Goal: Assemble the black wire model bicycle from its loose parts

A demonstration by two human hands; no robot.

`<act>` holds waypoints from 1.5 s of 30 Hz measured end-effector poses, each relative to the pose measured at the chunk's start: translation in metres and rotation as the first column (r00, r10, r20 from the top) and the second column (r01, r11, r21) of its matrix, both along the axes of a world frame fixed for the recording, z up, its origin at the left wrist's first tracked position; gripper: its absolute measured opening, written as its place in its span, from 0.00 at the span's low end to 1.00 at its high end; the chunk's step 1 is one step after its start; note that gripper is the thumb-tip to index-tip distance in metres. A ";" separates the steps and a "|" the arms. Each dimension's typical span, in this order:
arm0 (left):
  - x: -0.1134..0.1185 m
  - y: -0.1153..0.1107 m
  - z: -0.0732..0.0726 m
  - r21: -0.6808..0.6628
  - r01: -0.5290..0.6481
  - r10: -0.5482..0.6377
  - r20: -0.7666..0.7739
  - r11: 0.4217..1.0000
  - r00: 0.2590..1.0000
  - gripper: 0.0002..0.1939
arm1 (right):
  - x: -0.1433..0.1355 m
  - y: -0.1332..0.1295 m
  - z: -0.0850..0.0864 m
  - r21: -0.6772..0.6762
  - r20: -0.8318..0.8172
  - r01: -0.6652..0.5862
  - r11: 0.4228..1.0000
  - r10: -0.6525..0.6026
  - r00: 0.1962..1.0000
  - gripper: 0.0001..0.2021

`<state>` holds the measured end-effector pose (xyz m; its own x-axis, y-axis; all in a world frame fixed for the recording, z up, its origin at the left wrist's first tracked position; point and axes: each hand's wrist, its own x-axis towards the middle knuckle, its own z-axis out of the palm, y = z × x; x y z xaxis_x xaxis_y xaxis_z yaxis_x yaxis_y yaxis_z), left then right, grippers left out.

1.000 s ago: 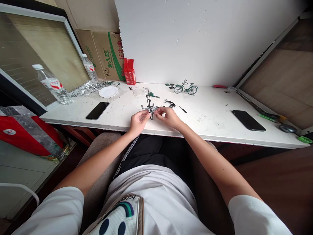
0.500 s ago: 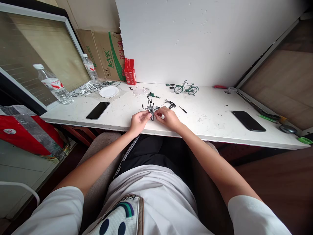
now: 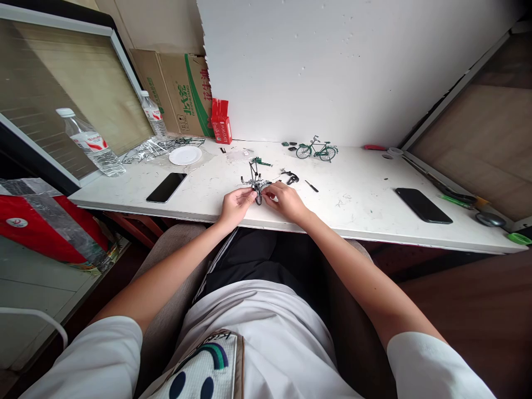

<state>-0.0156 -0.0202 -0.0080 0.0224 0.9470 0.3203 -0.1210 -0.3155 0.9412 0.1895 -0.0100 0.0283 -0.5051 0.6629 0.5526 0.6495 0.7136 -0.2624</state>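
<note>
A small black model bicycle [image 3: 255,176] stands upright near the front edge of the white table, one wheel toward me. My left hand [image 3: 238,204] pinches it at its left side, fingers closed. On its right side my right hand [image 3: 285,200] has its fingers closed close against the wheel; what lies between the fingertips is too small to make out. Behind the model lies a green part [image 3: 262,162]. Black curved parts [image 3: 290,177] and a small dark tool [image 3: 311,186] rest to the right. Farther back stands a green model bicycle [image 3: 317,149].
A phone [image 3: 166,187] lies left and another phone [image 3: 423,205] right on the table [image 3: 357,216]. At the back left are a white plate [image 3: 185,155], loose part frames [image 3: 155,148], a red box [image 3: 221,123] and two water bottles, the nearer bottle [image 3: 93,145] leaning.
The black model has shifted very slightly to the left between my hands. Both hands keep nearly the same place and grip.
</note>
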 end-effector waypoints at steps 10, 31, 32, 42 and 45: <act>-0.001 0.001 -0.003 0.018 -0.015 0.015 -0.014 1.000 1.000 0.26 | -0.009 0.000 0.000 -0.324 -0.261 -0.042 0.945 -0.047 0.964 0.07; 0.001 -0.001 0.003 -0.019 0.020 -0.019 0.067 1.000 0.998 0.30 | 0.000 -0.006 0.013 -0.121 -0.110 -0.036 0.992 0.023 0.994 0.08; 0.001 -0.001 0.004 -0.031 0.033 -0.030 0.077 0.999 0.997 0.30 | 0.001 -0.006 0.012 -0.086 -0.088 -0.029 0.996 0.021 0.996 0.08; 0.002 -0.002 0.003 -0.012 0.039 -0.038 0.072 0.999 0.997 0.27 | 0.001 -0.006 0.012 0.011 -0.017 -0.027 1.000 0.028 0.999 0.05; 0.002 -0.001 0.002 -0.006 0.033 -0.033 0.058 0.999 0.998 0.27 | 0.001 -0.007 0.013 0.000 -0.003 -0.009 1.000 0.009 1.000 0.05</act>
